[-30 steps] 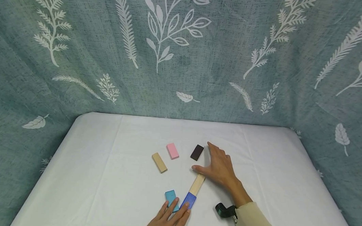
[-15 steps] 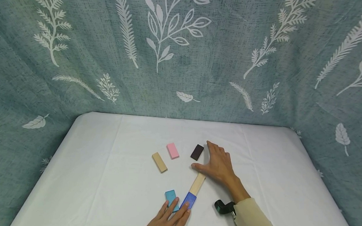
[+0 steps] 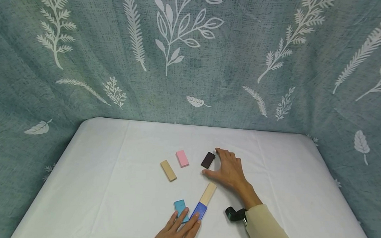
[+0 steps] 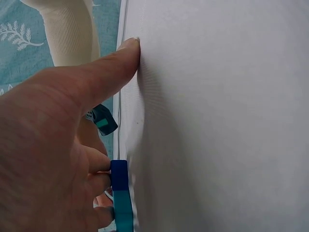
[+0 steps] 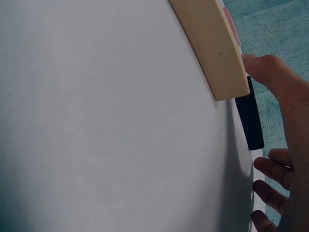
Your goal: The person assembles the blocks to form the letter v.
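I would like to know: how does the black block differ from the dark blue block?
The black block lies apart from other blocks; the dark blue block lies in line with a pale wooden block. In the head view, the left hand partly covers the dark blue block, while the black block is uncovered, near the right hand. Both are rectangular and lie on the white cloth.
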